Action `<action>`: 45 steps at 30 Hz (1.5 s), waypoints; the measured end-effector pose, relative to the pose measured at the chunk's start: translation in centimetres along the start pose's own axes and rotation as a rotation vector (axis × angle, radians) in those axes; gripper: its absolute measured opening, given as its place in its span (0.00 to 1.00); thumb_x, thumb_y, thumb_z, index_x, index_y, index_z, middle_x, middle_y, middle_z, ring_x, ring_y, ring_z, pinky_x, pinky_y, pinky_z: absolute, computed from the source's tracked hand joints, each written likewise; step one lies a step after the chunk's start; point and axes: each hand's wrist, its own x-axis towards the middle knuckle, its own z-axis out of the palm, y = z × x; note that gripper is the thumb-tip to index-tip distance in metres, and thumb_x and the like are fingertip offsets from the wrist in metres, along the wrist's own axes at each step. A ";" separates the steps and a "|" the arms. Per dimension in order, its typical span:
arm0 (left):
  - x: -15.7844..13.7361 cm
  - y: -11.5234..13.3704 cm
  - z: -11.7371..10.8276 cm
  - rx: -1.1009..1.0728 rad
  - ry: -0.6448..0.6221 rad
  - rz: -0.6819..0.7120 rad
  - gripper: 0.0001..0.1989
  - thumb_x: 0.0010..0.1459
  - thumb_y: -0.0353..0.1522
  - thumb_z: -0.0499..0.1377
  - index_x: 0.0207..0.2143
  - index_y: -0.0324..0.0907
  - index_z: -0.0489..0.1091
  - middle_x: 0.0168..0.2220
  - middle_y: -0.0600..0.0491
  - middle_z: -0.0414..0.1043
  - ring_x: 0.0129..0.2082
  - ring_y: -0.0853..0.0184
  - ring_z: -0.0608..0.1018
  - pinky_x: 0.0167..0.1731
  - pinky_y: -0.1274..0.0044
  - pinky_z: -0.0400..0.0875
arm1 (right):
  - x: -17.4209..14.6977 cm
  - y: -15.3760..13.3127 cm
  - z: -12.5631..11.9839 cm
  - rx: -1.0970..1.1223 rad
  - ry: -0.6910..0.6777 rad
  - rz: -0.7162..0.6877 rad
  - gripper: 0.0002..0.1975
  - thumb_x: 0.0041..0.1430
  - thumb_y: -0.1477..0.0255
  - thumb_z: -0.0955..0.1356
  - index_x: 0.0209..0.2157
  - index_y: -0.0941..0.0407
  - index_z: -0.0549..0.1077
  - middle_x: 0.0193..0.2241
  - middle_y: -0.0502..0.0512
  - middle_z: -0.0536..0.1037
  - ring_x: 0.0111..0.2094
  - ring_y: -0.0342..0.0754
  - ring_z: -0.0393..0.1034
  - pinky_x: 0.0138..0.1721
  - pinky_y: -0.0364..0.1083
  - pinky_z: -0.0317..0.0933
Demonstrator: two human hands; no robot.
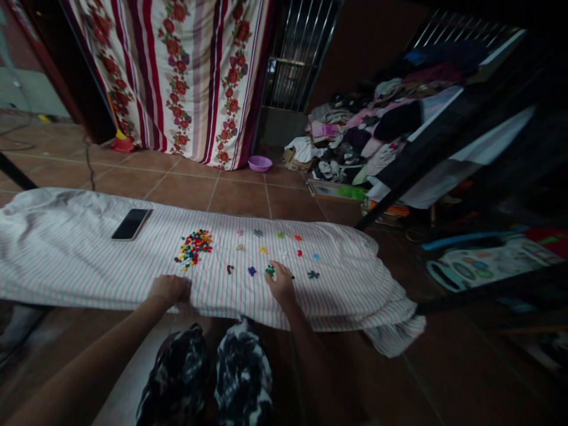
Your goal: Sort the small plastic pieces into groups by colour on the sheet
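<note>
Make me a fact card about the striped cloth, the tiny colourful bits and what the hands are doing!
Cloth: striped cloth, white underneath the stripes
Big pile: mixed-colour pieces
Little groups: right of the pile, including purple pieces and orange pieces
Right hand: fingers at the dark green pieces; grip unclear
Left hand: at the cloth's near edge; fingers hard to see
Phone: left of the pile, screen dark
</note>
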 end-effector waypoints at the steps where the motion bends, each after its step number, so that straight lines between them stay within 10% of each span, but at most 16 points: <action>1: 0.0 0.0 0.0 -0.001 0.000 0.001 0.17 0.55 0.40 0.55 0.43 0.44 0.75 0.44 0.40 0.77 0.46 0.55 0.77 0.44 0.65 0.70 | 0.0 0.0 0.0 -0.020 -0.008 -0.006 0.18 0.57 0.70 0.62 0.48 0.58 0.72 0.44 0.62 0.76 0.47 0.54 0.67 0.49 0.53 0.62; 35: -1.5 0.5 -1.8 0.019 -0.011 0.002 0.17 0.58 0.27 0.49 0.43 0.39 0.75 0.44 0.38 0.76 0.47 0.54 0.77 0.43 0.65 0.70 | -0.1 -0.2 0.6 0.056 0.190 0.114 0.22 0.67 0.64 0.53 0.48 0.60 0.71 0.42 0.66 0.76 0.45 0.54 0.69 0.47 0.56 0.64; 45: -0.7 0.4 -1.3 0.003 -0.004 0.013 0.17 0.58 0.38 0.53 0.43 0.41 0.76 0.43 0.36 0.76 0.45 0.53 0.78 0.42 0.62 0.71 | 2.1 -7.6 0.1 0.092 0.049 -0.180 0.18 0.65 0.72 0.56 0.49 0.56 0.73 0.45 0.62 0.74 0.49 0.52 0.67 0.52 0.53 0.62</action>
